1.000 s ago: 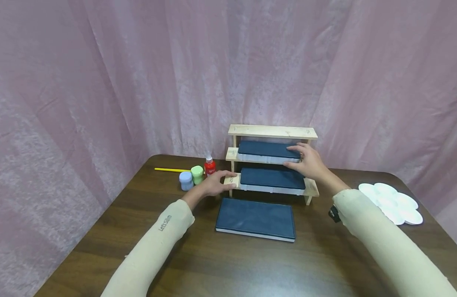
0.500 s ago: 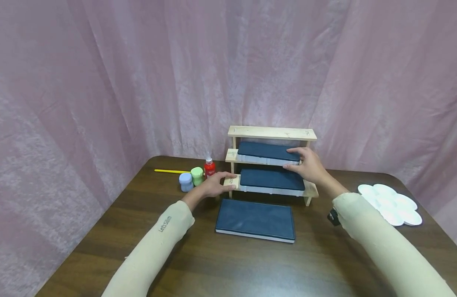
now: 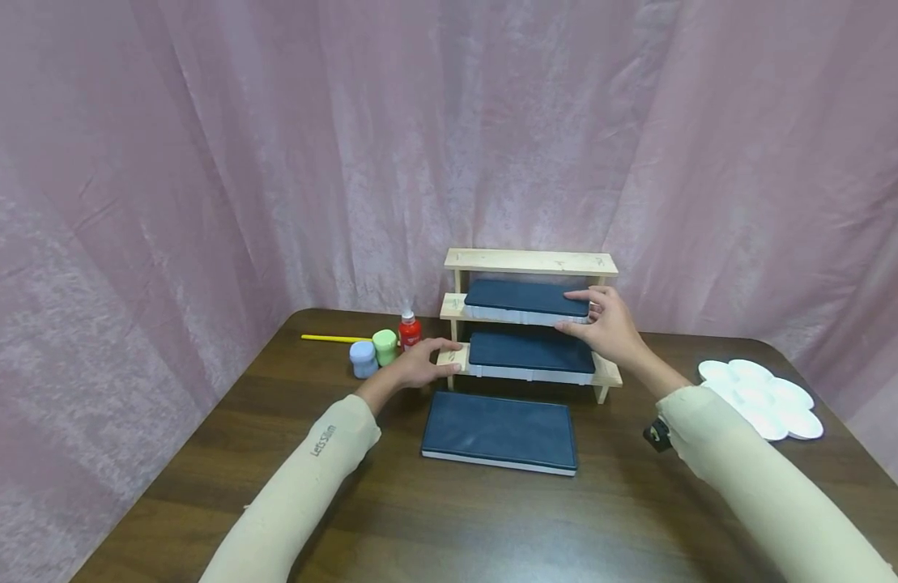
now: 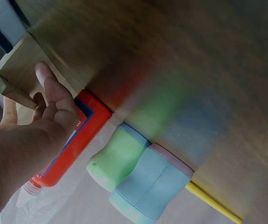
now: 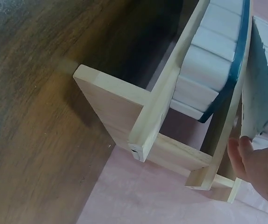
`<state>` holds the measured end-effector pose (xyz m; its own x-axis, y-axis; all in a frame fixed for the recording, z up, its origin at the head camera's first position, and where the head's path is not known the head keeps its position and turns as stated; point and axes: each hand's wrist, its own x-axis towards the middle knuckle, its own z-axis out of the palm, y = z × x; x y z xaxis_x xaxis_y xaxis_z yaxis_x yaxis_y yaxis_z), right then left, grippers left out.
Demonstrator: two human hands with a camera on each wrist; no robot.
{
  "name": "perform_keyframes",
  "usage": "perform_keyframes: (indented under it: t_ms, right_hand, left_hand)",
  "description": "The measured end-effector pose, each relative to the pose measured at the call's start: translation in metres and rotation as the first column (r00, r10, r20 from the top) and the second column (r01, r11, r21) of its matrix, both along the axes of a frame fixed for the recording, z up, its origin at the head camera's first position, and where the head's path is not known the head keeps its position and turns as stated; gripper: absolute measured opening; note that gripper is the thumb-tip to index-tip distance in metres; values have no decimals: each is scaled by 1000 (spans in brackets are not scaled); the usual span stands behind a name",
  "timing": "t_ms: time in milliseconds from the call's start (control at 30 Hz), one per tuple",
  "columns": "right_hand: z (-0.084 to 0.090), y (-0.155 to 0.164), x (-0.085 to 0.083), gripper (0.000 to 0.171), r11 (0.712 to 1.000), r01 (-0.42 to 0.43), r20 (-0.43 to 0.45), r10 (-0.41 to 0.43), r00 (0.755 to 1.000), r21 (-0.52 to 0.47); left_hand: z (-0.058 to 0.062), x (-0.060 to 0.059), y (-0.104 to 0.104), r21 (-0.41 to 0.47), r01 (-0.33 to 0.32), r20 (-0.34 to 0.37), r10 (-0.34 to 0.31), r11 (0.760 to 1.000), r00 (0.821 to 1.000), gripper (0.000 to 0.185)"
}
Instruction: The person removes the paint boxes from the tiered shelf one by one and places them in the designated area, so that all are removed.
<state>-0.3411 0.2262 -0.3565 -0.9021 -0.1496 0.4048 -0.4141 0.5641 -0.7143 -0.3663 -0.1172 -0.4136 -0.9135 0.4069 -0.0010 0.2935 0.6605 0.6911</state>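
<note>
- A person's right hand, right of centre in the head view, pinches the right end of a dark blue case, thumb under its front edge and fingers curled over the top.
- That case lies flat on the middle tier of a three-tier pale wooden shelf at the centre of the frame, against a pink curtain. Its top is a dark navy matte panel over a light grey ribbed side, long and slim.
- The left hand, just left of centre, grips the left end of the shelf's lowest tier, thumb on top and fingers curled at the edge, as the left wrist view also shows.
- To handle the case well, it seems wise to keep it level and slide it straight along the tier, since the top tier sits close above it, while the left hand steadies the light shelf against tipping.
- A second matching case lies on the lowest tier, and a third lies flat on the dark wooden table just in front of the shelf.
- Left of the shelf stand a red bottle, a green jar and a blue jar, with a yellow stick behind them.
- A white palette lies at the right edge of the table.
</note>
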Motion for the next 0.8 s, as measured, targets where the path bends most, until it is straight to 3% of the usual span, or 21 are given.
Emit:
perform_keyframes:
  t_ms: [400, 800]
  right_hand:
    - [2, 2, 9, 55, 998, 42, 11, -41, 999, -41]
    - [4, 5, 24, 54, 989, 95, -50, -101, 994, -112]
  left_hand:
    - [0, -1, 0, -10, 3, -4, -3, 1000, 1000, 49]
    - [2, -1, 2, -6, 0, -4, 0, 1000, 1000, 50]
